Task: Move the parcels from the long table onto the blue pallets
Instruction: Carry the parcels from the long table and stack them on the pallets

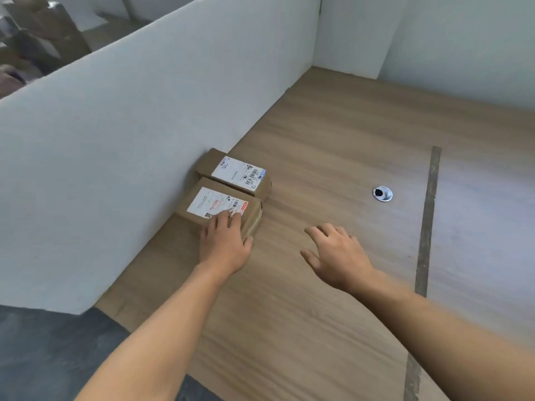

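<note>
Two small brown cardboard parcels with white shipping labels lie side by side on the wooden long table [333, 146], pushed against the white partition. My left hand [224, 241] rests on the near parcel [208, 202], fingers over its top and label, thumb at its right corner. The far parcel [231, 169] touches the near one and nothing touches it. Over bare tabletop to the right of the parcels hovers my right hand [337, 253], fingers spread and holding nothing. No blue pallet is in view.
A white partition wall [130, 134] runs along the table's left side, with more white panels at the back. A round metal cable grommet [382, 193] sits in the tabletop to the right, beside a dark seam strip [428, 215]. Dark floor shows at the lower left. Blurred cardboard boxes [40, 30] stand beyond the partition.
</note>
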